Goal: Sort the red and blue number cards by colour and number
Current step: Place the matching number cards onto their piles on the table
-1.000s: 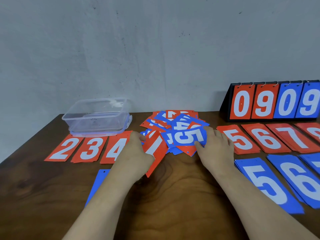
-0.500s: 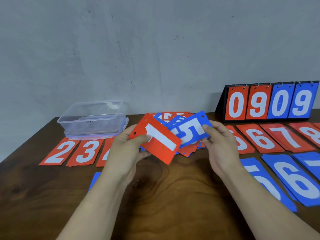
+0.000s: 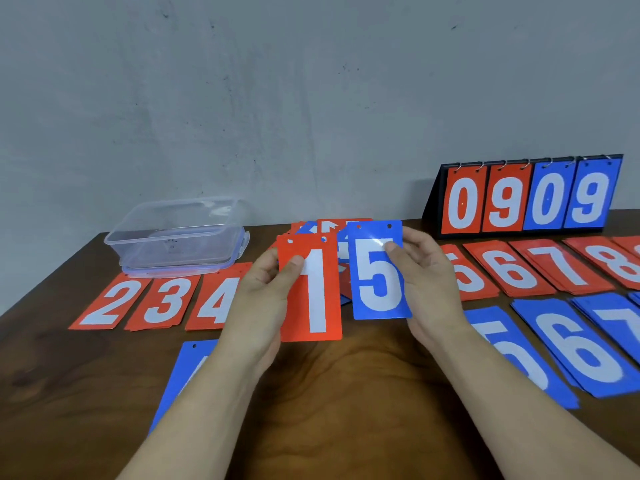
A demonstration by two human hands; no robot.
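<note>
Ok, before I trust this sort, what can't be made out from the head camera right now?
- Blue card at lower left: the left forearm covers its number.
- Mixed red and blue unsorted pile: mostly hidden behind the held red 1 card and blue 5 card.
- Red 8 pile and blue 7 pile: cut by the right edge; anything further right is unseen.
- Stack depths: too thin to count.

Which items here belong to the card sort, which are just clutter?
Job: red 1 card in left hand; blue 5 card in right hand; unsorted pile; red piles 2 to 8; blue piles.
Lying about: clear plastic container; flip scoreboard.
</note>
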